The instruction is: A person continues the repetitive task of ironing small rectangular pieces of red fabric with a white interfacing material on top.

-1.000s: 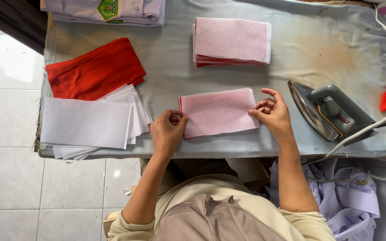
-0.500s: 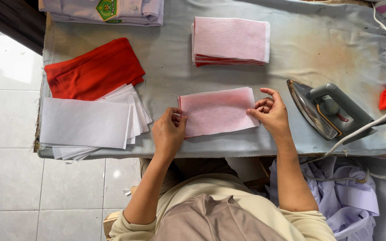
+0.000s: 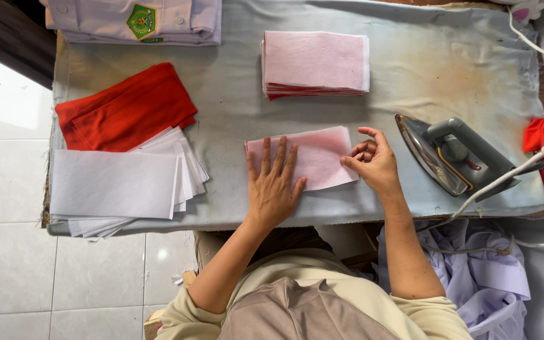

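Observation:
A pink rectangular cloth piece (image 3: 322,154) lies flat near the front edge of the padded ironing table (image 3: 234,113). My left hand (image 3: 273,186) rests flat on its left half, fingers spread, pressing it down. My right hand (image 3: 373,162) sits at the piece's right end with fingers curled, fingertips touching or pinching its right edge. A grey electric iron (image 3: 451,154) lies on its side just right of my right hand, its soleplate facing my hand.
A stack of pink pieces over red ones (image 3: 315,63) sits at the back centre. Folded red cloth (image 3: 127,108) and a fanned pile of white sheets (image 3: 121,182) lie at the left. A folded white shirt (image 3: 133,19) is at the back left. The iron's cord (image 3: 505,179) trails right.
My left hand has moved from the piece's left edge onto it and opened flat with fingers spread. My right hand stays at the right edge.

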